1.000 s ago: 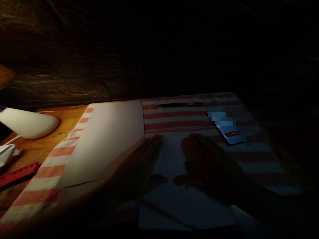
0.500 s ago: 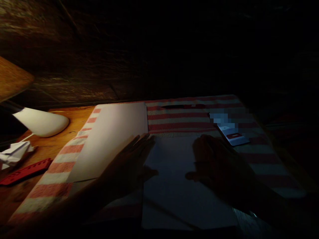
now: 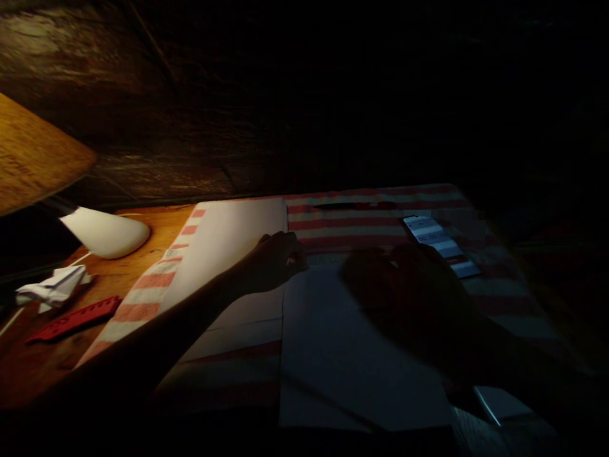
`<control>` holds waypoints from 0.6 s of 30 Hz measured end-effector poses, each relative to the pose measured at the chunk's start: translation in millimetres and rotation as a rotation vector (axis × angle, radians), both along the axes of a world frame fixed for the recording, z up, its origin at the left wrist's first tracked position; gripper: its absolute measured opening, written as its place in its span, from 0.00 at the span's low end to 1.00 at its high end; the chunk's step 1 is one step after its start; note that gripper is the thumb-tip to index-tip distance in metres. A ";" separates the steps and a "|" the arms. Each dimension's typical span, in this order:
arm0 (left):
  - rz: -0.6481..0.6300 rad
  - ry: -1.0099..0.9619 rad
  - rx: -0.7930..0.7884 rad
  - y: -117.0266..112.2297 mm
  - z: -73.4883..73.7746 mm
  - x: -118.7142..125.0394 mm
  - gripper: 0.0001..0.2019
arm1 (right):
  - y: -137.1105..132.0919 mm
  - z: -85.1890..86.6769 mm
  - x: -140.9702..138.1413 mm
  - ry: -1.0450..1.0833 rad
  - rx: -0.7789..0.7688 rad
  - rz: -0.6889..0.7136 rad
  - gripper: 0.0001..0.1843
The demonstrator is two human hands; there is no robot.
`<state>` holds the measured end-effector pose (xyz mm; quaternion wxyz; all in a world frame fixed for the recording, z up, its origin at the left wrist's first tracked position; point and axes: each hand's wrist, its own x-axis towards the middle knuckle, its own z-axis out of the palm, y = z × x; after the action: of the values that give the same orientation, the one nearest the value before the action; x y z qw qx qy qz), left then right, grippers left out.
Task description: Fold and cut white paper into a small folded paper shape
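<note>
A sheet of white paper (image 3: 333,362) lies in shadow before me on a red-and-white striped cloth (image 3: 333,223). My left hand (image 3: 278,257) is over its far left corner, fingers curled in towards the thumb; whether anything is pinched there I cannot make out. Over the far right part of the sheet hovers my right hand (image 3: 409,282), a dark shape whose fingers are lost in shadow. Left of the sheet, partly under my left forearm, lies more white paper (image 3: 238,225). A lit phone (image 3: 435,238) rests just beyond my right hand.
A lamp with a white base (image 3: 107,231) and a tan shade (image 3: 38,152) stands at the left on a wooden table (image 3: 166,219). Crumpled paper (image 3: 57,285) and a red notched strip (image 3: 76,319) lie near it. A dark knife-like object (image 3: 356,205) is at the cloth's far edge.
Both hands were flat on the sheet's sides with fingers stretched. My left hand has lifted and curled at the far left corner; my right hand has also risen. The view has shifted slightly left.
</note>
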<state>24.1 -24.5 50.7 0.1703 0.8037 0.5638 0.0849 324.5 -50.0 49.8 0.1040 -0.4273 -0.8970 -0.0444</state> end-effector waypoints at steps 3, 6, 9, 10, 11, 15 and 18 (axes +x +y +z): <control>0.016 -0.184 -0.111 6.0 4.6 -0.5 0.08 | 23.7 2.1 -5.1 0.123 -0.052 0.019 0.19; -0.004 -0.407 -0.177 8.5 14.9 4.4 0.12 | 51.3 9.7 -15.1 0.247 -0.342 0.157 0.15; 0.070 -0.613 -0.152 5.1 22.8 12.6 0.13 | 68.7 20.0 -27.5 0.394 -0.613 0.140 0.14; 0.127 -0.670 -0.138 3.1 23.4 15.0 0.13 | 71.3 22.8 -31.0 0.436 -0.630 0.127 0.14; 0.193 -0.721 -0.133 0.9 22.8 17.0 0.13 | 72.5 25.0 -33.7 0.480 -0.650 0.115 0.13; 0.407 -0.913 -0.224 -5.7 10.7 21.7 0.15 | 70.9 24.9 -35.9 0.626 -0.694 0.076 0.11; 0.446 -1.025 -0.287 -8.0 -0.2 24.0 0.15 | 72.4 18.2 -31.6 0.620 -0.725 0.062 0.11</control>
<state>48.0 -32.4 50.5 0.5071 0.4903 0.5711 0.4199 292.9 22.3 68.0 0.2124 -0.4023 -0.7936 0.4040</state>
